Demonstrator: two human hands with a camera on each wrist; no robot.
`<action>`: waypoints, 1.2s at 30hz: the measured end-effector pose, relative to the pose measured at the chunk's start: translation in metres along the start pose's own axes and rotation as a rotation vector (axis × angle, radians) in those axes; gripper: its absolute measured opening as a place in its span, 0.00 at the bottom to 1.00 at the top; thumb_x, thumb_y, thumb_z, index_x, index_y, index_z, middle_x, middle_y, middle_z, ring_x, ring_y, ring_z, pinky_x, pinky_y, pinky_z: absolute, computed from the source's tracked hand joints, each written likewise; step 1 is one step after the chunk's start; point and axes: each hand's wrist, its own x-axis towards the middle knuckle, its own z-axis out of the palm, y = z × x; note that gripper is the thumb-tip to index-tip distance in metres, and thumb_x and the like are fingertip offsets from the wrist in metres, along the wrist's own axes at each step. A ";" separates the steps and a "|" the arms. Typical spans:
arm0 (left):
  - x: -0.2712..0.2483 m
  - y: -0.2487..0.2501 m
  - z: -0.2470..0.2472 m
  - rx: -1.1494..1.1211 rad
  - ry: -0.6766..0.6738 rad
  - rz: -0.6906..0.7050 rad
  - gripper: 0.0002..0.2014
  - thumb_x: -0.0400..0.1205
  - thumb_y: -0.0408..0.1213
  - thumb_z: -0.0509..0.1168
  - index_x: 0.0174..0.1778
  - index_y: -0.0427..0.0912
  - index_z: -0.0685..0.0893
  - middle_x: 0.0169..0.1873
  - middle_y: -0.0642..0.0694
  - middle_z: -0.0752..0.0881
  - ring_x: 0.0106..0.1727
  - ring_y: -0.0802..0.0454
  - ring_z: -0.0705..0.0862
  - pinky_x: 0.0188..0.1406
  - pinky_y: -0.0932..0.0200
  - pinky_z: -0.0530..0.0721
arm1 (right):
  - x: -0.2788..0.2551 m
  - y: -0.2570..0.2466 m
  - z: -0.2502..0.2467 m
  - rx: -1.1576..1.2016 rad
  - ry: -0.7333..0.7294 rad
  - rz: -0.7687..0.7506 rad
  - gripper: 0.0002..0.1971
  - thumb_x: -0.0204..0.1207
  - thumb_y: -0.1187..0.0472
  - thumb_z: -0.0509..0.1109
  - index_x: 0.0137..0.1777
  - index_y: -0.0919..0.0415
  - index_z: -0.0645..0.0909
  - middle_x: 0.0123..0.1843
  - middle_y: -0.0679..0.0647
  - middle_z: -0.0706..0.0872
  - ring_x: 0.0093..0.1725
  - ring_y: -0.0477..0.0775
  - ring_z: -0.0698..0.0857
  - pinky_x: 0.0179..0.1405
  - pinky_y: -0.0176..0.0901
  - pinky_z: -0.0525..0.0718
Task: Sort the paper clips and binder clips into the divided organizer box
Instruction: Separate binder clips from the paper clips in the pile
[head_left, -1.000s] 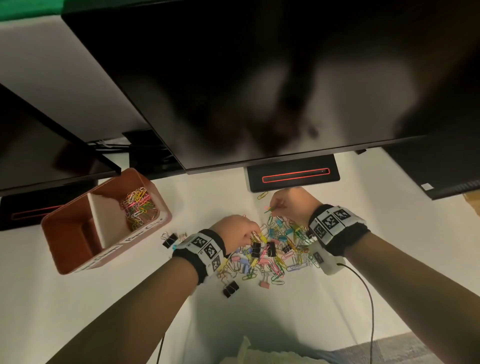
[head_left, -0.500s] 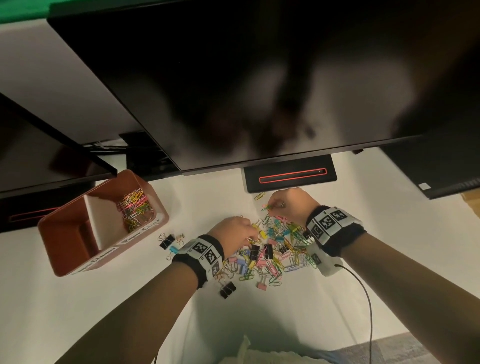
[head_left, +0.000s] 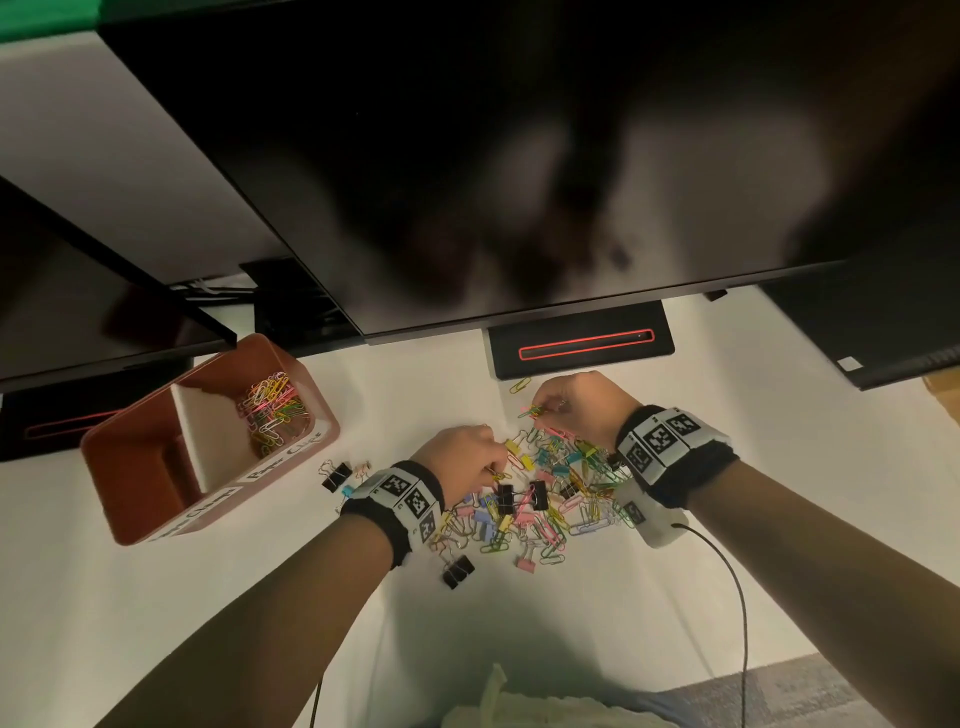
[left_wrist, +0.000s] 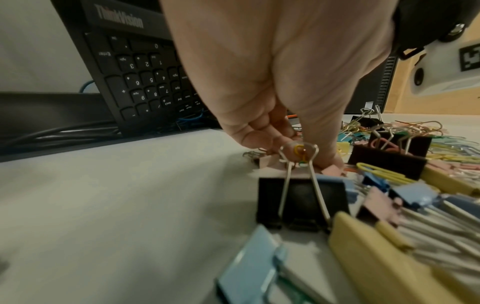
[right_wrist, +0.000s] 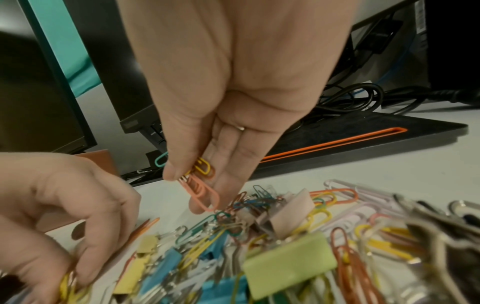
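A heap of coloured paper clips and binder clips lies on the white table. At its left side my left hand reaches down with fingers curled and pinches small paper clips, just behind a black binder clip. At the heap's far edge my right hand holds several paper clips, pink, yellow and teal, between thumb and fingers. The brown divided organizer box stands to the left; its right compartment holds coloured paper clips.
Black binder clips lie apart between box and heap, another nearer me. A monitor overhangs the table, its stand base just behind my right hand. A keyboard leans at the back. A cable trails from my right wrist.
Both hands stayed at the heap, shifting only slightly as they picked among the clips. My right hand has gathered paper clips at the far edge.
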 end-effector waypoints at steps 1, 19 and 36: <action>0.000 0.001 0.000 0.010 -0.004 -0.002 0.10 0.81 0.37 0.62 0.56 0.41 0.81 0.53 0.42 0.79 0.53 0.45 0.80 0.55 0.55 0.78 | -0.001 -0.001 0.001 0.002 -0.008 -0.003 0.11 0.75 0.57 0.71 0.55 0.59 0.84 0.51 0.54 0.88 0.45 0.47 0.80 0.47 0.36 0.75; 0.001 0.006 0.010 0.362 -0.028 0.057 0.15 0.76 0.30 0.67 0.59 0.38 0.75 0.54 0.41 0.79 0.56 0.43 0.78 0.56 0.50 0.75 | -0.013 -0.012 0.006 -0.028 0.039 -0.063 0.09 0.76 0.57 0.69 0.54 0.59 0.84 0.49 0.55 0.89 0.44 0.49 0.82 0.48 0.37 0.78; -0.143 -0.063 -0.053 -0.344 0.532 -0.201 0.03 0.80 0.37 0.65 0.48 0.44 0.81 0.39 0.54 0.82 0.39 0.58 0.79 0.41 0.61 0.78 | 0.013 -0.138 0.011 -0.036 0.139 -0.371 0.10 0.76 0.58 0.69 0.55 0.58 0.84 0.49 0.52 0.88 0.41 0.46 0.81 0.45 0.38 0.78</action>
